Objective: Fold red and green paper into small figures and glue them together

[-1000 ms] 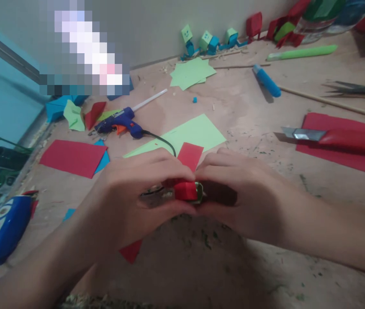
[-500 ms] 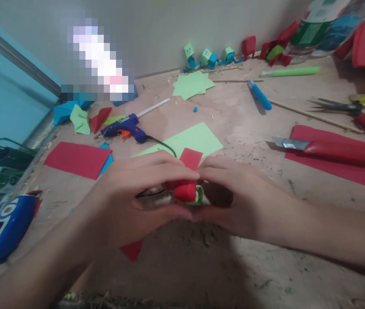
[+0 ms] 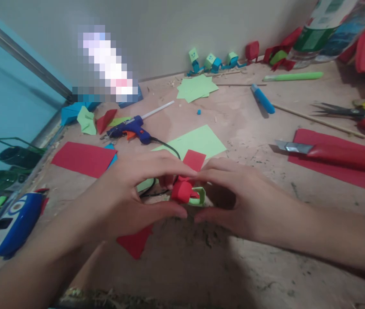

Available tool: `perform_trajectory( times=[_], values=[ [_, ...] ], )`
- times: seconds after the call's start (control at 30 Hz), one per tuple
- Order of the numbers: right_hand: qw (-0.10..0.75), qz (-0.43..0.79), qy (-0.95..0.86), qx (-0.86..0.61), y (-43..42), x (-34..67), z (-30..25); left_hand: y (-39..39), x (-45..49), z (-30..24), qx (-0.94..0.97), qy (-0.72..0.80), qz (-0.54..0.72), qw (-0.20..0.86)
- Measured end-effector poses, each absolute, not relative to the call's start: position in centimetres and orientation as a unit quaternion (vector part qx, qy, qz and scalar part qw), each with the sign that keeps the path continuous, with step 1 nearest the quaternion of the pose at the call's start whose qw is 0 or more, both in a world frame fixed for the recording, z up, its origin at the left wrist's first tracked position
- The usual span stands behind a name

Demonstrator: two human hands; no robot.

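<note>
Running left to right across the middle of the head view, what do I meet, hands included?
Blue-and-white object, flat red card, left hand, small red-and-green paper piece between the fingers, right hand, red-handled cutter knife.

Two hands (image 3: 126,193) (image 3: 254,193), one glue gun (image 3: 134,127), one cutter (image 3: 346,157), seemingly two bottles (image 3: 314,38) (image 3: 349,37).

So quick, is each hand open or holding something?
Left hand: curled, holding the red paper piece.
Right hand: curled by the green paper loop; can't tell if it's gripping.
</note>
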State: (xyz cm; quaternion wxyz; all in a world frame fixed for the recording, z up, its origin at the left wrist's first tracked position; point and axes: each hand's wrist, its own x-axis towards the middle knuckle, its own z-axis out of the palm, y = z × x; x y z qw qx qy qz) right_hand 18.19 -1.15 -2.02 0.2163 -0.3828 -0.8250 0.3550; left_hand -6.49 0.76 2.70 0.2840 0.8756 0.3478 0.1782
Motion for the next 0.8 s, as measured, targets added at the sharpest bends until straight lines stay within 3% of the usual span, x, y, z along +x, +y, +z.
perform_trajectory(
  times=[0.53, 0.8],
  values=[
    [0.211, 0.347, -0.829, -0.385, -1.1, 18.2, -2.1, 1.4, -7.2, 2.5, 0.879, 0.349, 0.126, 0.298],
    [0.214, 0.278, -0.880, -0.321, -1.7, 17.1, -2.5, 1.2, -7.8, 3.4, 0.876, 0.383, 0.027, 0.292]
  ],
)
